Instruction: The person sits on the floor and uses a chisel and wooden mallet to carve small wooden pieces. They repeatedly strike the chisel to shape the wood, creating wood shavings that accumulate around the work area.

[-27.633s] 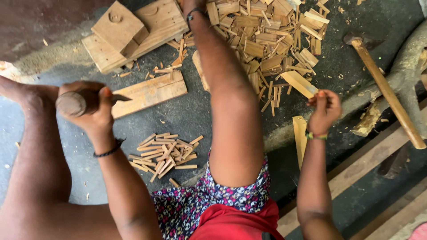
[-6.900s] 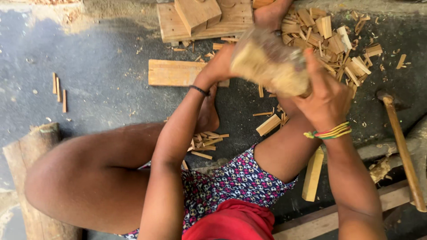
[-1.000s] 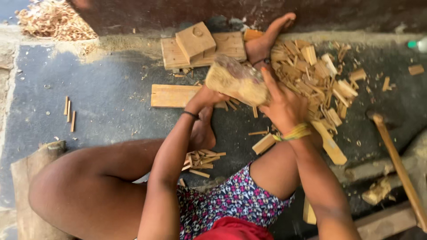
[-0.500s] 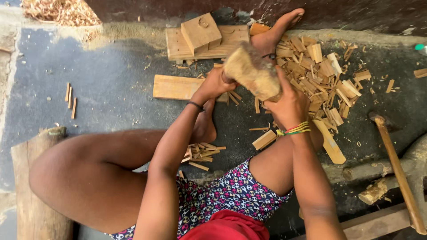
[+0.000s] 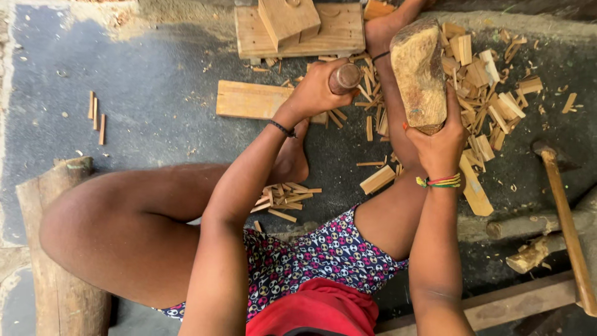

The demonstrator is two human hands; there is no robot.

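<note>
My fingers on the left hand are wrapped tight around a round wooden handle, pressed together in a full fist, with the handle's butt end facing up toward the camera. Whatever tool head sits below it is hidden, so I cannot tell its kind. On my right hand, the fingers are curled around the lower end of a wood block, gripping it from beneath.

The block's long axis runs away from me, its far end pointing toward the stacked flat boards at the top and its near end held in my palm. It lies just beside my extended leg, above the dark floor. The handle stands just to the left of the block, near its far half but apart from it. So the block is to the right of my left fist, and the right hand is the nearer one, already touching it.

A heap of split wood pieces lies right of the block, a loose plank under my left wrist, and a long-handled hammer well apart at the right.
</note>
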